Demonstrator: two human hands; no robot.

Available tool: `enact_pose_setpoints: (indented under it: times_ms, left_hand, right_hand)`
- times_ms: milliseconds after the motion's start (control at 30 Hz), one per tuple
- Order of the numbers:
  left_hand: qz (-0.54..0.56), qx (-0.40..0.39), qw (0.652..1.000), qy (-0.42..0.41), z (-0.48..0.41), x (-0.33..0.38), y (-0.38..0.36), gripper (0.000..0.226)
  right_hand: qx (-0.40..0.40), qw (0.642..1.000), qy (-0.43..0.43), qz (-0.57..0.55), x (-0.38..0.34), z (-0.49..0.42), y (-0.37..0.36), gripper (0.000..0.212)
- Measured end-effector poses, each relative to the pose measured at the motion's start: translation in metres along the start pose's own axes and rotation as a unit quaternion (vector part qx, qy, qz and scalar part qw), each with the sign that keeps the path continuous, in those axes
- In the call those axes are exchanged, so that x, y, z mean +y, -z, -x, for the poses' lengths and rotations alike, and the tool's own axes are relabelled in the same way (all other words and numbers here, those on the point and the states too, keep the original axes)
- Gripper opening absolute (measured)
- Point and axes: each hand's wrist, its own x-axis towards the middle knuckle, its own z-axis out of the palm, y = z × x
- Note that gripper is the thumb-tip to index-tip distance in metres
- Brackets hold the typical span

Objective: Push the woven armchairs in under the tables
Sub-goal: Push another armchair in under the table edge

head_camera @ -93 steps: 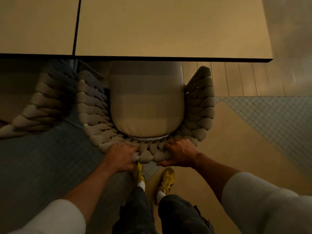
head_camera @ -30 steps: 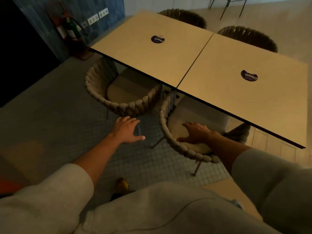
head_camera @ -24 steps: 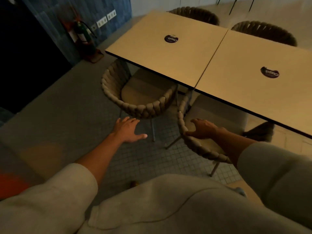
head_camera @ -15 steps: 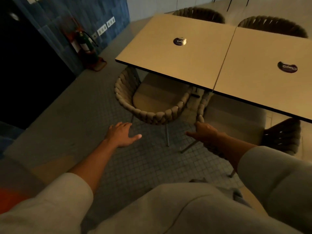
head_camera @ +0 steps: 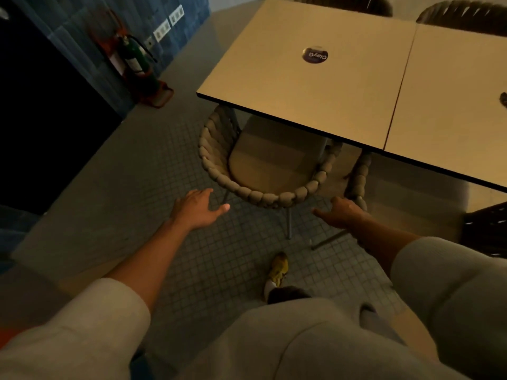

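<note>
The left hand (head_camera: 196,208) is held out over the tiled floor (head_camera: 208,272), fingers straight and loosely spread, thumb pointing right. It holds nothing and stops just short of the woven back of an armchair (head_camera: 263,193) without touching it. The right hand (head_camera: 341,213) is also held out and empty, its fingers extended toward the left. It lies over the lower end of a second armchair's (head_camera: 360,171) woven arm; whether it touches the weave cannot be told. The two hands are well apart, one to each side of the first armchair's back.

That armchair stands partly under the near edge of a desk (head_camera: 274,78). Its front is hidden below the top, while its cushion (head_camera: 270,163) and curved back stick out over the floor. The second armchair sits to the right, mostly under a second desk (head_camera: 452,111) that butts against the first.

A round dark sticker (head_camera: 315,54) lies on the first desk. A yellow shoe (head_camera: 278,267) stands on the tiles below the hands. An extinguisher (head_camera: 133,57) stands against the blue wall (head_camera: 82,31) at the left.
</note>
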Motion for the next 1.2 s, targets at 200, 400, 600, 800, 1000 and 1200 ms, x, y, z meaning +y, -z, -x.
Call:
enact_pose_setpoints:
  times_ms: [200,400,600,800,1000,1200]
  left_hand:
    - [0.121,-0.042,0.99,0.055,-0.076,-0.004,0.032,0.098]
    - [0.191,-0.044,0.978,0.073,-0.153,-0.019,0.056,0.091]
    - [0.172,-0.067,0.981,0.058,-0.223,-0.049,0.063,0.08]
    - [0.185,-0.097,0.976,0.067,-0.291,-0.081,0.055,0.089]
    - [0.222,-0.11,0.965,0.087,-0.337,-0.091,0.023,0.093]
    - [0.347,-0.135,0.914,0.162,-0.362,-0.084,-0.024,0.085]
  right_hand:
    - [-0.001,0.992,-0.068,-0.11,-0.033,-0.052,0.009,0.106]
    - [-0.003,0.967,-0.151,-0.203,-0.056,-0.077,0.019,0.11]
    - [-0.012,0.931,-0.23,-0.283,-0.064,-0.096,0.004,0.119]
    - [0.011,0.883,-0.303,-0.357,-0.088,-0.103,-0.033,0.11]
    - [0.052,0.864,-0.336,-0.37,-0.112,-0.121,-0.067,0.111]
    - [0.094,0.825,-0.363,-0.423,-0.122,-0.153,-0.1,0.106]
